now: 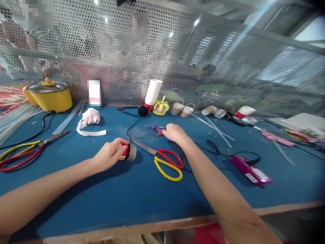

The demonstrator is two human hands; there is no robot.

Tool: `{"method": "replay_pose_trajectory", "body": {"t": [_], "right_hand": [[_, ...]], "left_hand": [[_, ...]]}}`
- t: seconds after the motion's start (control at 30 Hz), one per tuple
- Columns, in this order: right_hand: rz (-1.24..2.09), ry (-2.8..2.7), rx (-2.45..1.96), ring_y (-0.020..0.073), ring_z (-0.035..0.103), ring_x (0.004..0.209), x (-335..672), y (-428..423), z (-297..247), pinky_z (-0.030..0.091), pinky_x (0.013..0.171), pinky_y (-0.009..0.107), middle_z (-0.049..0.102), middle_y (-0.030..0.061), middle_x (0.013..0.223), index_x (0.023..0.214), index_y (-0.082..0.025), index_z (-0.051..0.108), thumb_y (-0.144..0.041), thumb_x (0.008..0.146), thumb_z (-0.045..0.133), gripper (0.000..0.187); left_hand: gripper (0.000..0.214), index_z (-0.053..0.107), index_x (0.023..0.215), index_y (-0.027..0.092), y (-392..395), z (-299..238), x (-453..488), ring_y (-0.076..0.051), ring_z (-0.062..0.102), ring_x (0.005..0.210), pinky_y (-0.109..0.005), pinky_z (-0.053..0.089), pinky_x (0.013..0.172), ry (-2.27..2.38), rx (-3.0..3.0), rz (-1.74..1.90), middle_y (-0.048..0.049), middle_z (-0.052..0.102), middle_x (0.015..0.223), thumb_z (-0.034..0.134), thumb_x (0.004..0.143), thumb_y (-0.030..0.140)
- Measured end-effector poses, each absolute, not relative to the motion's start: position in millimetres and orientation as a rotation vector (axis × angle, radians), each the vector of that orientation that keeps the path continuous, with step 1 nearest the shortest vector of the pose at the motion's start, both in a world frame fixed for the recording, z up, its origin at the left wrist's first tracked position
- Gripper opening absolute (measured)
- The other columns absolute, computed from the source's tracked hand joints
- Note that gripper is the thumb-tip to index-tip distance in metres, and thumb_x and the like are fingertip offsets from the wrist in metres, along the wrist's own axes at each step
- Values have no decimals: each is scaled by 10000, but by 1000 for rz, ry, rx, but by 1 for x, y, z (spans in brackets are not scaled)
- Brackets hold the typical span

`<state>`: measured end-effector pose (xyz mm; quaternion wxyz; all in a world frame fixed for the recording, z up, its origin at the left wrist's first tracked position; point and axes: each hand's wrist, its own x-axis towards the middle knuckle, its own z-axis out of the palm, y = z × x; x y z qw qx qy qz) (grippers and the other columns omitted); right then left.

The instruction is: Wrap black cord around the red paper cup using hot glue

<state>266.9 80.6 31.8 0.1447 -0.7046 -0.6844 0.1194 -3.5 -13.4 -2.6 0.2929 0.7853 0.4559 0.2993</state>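
My left hand (111, 154) is closed around a small red paper cup (123, 152), tipped on its side with its greyish end to the right. Black cord is wound round it near that end, and a strand runs up to a black ball of cord (143, 111). My right hand (175, 133) grips a blue hot glue gun (154, 127) with an orange-red trigger, its nozzle pointing left. Its handle is mostly hidden by my fingers. Between the hands lie scissors (156, 153) with one red and one yellow handle, their blades toward the cup.
A yellow electric pot (57, 98), a second pair of scissors (38, 145) and white ribbon (91, 117) are on the left. Stacked paper cups (153, 91) and a yellow crown-shaped basket (160, 106) stand by the perforated screen (106, 57). A purple power strip (250, 171) lies right.
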Motion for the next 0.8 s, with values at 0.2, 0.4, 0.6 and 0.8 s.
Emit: {"method": "replay_pose_trajectory", "body": {"t": [0.2, 0.4, 0.6, 0.8], "right_hand": [[421, -1876, -2070, 183, 554, 949, 279, 75, 4, 466, 796, 333, 555, 79, 1104, 1035, -179, 572, -292, 853, 504, 225], [482, -1692, -1916, 201, 620, 695, 272, 65, 20, 489, 629, 326, 644, 76, 777, 925, -145, 556, -112, 684, 612, 250], [1037, -1736, -1453, 134, 613, 535, 256, 13, 53, 511, 561, 267, 630, 26, 607, 800, -148, 536, -291, 740, 584, 162], [1040, -1812, -1415, 174, 649, 630, 239, -14, 51, 533, 573, 281, 679, 74, 750, 787, -147, 592, -336, 705, 620, 208]], "left_hand": [[321, 489, 1068, 138, -13, 1, -4, -135, 575, 640, -238, 439, 610, 1207, 2174, 765, -15, 620, 718, 332, 870, 336], [325, 482, 1068, 129, -10, 0, -4, -138, 582, 626, -238, 447, 601, 1216, 2197, 753, -16, 616, 693, 326, 870, 334], [310, 475, 1064, 131, -9, 2, -6, -139, 590, 622, -238, 449, 597, 1231, 2224, 776, -25, 627, 712, 329, 870, 323], [288, 463, 1053, 131, -8, 1, -7, -135, 576, 576, -236, 440, 572, 1207, 2261, 768, -8, 602, 649, 332, 871, 313]]}}
